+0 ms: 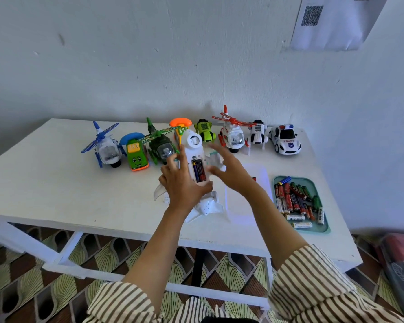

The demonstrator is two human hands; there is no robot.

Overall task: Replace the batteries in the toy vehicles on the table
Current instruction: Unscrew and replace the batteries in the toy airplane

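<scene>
Currently: white toy plane, belly up, long axis nose toward wall; left hand grips it; right hand fingers spread, beside plane

Soft even daylight, bluish cast. Right hand motion-blurred, fingers smeared. Pale glare patch on table just right of fingers. Wide-angle bending at frame edges.

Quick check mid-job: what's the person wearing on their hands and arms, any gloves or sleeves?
No gloves: the left hand and right hand are bare, with no ring or watch visible, and the forearms are uncovered. The left sleeve and right sleeve are loose fabric in thin brown and cream stripes, ending near the elbows.
</scene>
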